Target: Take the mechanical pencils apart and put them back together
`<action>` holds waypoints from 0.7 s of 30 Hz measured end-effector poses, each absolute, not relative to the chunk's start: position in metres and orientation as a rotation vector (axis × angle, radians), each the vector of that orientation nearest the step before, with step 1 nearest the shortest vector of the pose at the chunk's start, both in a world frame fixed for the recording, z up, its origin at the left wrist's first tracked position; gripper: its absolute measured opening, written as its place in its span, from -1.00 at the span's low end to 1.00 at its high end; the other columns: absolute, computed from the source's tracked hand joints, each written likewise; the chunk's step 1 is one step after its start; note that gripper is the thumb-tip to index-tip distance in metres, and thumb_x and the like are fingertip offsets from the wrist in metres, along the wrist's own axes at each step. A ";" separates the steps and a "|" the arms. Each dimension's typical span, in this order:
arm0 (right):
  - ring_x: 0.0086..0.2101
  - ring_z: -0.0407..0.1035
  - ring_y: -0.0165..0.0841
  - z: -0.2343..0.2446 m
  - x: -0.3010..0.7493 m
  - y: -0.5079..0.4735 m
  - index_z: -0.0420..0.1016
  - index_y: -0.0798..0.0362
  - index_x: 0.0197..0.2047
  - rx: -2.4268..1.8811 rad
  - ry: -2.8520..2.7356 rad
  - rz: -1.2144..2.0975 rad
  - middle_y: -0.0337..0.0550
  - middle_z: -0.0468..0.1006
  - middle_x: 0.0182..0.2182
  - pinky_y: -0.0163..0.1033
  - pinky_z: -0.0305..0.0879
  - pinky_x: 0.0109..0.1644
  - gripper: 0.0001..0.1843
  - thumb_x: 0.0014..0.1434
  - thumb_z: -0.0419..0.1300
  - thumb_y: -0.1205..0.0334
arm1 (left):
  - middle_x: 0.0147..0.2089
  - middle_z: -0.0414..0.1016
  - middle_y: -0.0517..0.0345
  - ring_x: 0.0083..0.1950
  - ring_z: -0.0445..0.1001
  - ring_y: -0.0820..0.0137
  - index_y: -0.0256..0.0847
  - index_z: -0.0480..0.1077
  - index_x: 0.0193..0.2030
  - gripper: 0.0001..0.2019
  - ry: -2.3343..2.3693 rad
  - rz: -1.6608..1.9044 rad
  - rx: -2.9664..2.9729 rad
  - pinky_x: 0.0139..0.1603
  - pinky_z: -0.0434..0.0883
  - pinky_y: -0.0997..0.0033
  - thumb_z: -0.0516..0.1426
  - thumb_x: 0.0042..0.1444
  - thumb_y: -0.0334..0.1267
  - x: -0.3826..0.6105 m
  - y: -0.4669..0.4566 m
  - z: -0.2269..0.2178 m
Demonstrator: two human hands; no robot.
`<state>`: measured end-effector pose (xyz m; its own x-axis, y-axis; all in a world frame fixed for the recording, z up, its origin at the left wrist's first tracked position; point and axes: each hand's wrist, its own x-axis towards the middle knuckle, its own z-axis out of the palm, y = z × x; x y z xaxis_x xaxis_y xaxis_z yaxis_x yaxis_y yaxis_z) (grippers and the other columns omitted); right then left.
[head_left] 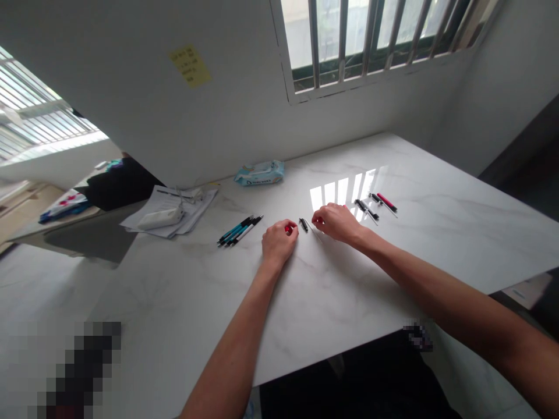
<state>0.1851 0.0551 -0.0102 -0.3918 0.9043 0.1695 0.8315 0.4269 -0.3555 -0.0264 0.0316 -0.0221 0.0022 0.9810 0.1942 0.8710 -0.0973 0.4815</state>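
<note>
My left hand [279,241] rests on the marble-patterned table [196,302], its fingers curled around a red pen barrel [287,230] that is mostly hidden. To the right, my right hand [336,223] is pinched at a thin, pale pen refill [315,230]. Between the two hands lies a short black pen part [304,224]. Just beyond my right hand are black pen parts with a refill [367,208]. A red pen barrel [386,201] and a small black piece [374,198] lie farther right. A bit of red shows behind my right hand.
Several blue, white and black pens [239,230] lie in a group left of my left hand. A wet-wipes pack [259,173] sits by the wall. Papers [192,212] with a white device [161,218] on them are at the left. A barred window [362,41] is above.
</note>
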 end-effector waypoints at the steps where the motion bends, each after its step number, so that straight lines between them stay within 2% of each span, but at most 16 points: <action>1: -0.04 0.61 -0.01 -0.011 0.186 0.055 0.83 0.00 -0.05 -1.483 -2.381 0.302 0.05 0.79 -0.15 -0.12 0.40 -0.09 -0.74 0.39 0.27 0.36 | -0.12 0.74 0.01 -0.10 0.63 0.13 -0.03 0.71 -0.16 -0.84 1.945 0.680 2.080 -0.05 0.41 0.24 0.24 0.32 -0.21 -0.026 0.030 -0.021; 6: -0.01 0.57 -0.01 -0.015 0.184 0.054 0.83 0.01 -0.02 -1.426 -2.459 0.314 0.06 0.77 -0.12 -0.12 0.40 -0.03 -0.76 0.39 0.30 0.34 | -0.01 0.71 0.01 -0.05 0.62 0.16 0.01 0.74 -0.05 -0.75 1.910 0.618 2.165 -0.02 0.43 0.26 0.19 0.34 -0.27 -0.023 0.028 -0.021; 13: -0.01 0.56 -0.09 -0.016 0.180 0.052 0.79 0.00 0.04 -1.370 -2.425 0.382 0.02 0.75 -0.09 -0.16 0.37 0.01 -0.76 0.40 0.31 0.31 | -0.05 0.67 0.01 -0.07 0.60 0.18 -0.03 0.73 -0.04 -0.75 1.853 0.662 2.149 0.02 0.43 0.26 0.19 0.33 -0.29 -0.022 0.027 -0.021; 15: -0.05 0.56 -0.11 -0.011 0.188 0.057 0.79 0.01 0.02 -1.361 -2.346 0.375 0.00 0.75 -0.12 -0.15 0.36 -0.01 -0.79 0.41 0.32 0.28 | -0.07 0.65 0.01 -0.08 0.58 0.20 -0.08 0.71 0.02 -0.74 1.824 0.790 2.111 0.08 0.44 0.25 0.19 0.32 -0.30 -0.025 0.029 -0.019; 18: -0.14 0.56 -0.14 -0.002 0.205 0.068 0.78 0.02 -0.06 -1.348 -2.132 0.307 -0.05 0.74 -0.18 -0.13 0.37 -0.05 -0.82 0.39 0.31 0.32 | 0.01 0.61 -0.03 -0.03 0.56 0.21 -0.18 0.65 0.15 -0.66 1.738 1.096 2.011 0.19 0.44 0.22 0.13 0.34 -0.29 -0.033 0.035 -0.017; 21: -0.22 0.55 -0.20 0.003 0.217 0.076 0.77 0.01 -0.13 -1.299 -1.938 0.270 -0.10 0.74 -0.21 -0.11 0.38 -0.05 -0.82 0.35 0.30 0.38 | 0.06 0.59 -0.07 0.02 0.54 0.22 -0.21 0.62 0.17 -0.61 1.621 1.284 1.881 0.19 0.44 0.23 0.01 0.44 -0.27 -0.041 0.043 -0.018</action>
<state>0.2166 0.0758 0.0028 -0.1809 0.8586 0.4797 0.6949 0.4567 -0.5555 -0.0410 0.0426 -0.0182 -0.0620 0.9130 0.4032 0.6012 -0.2883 0.7453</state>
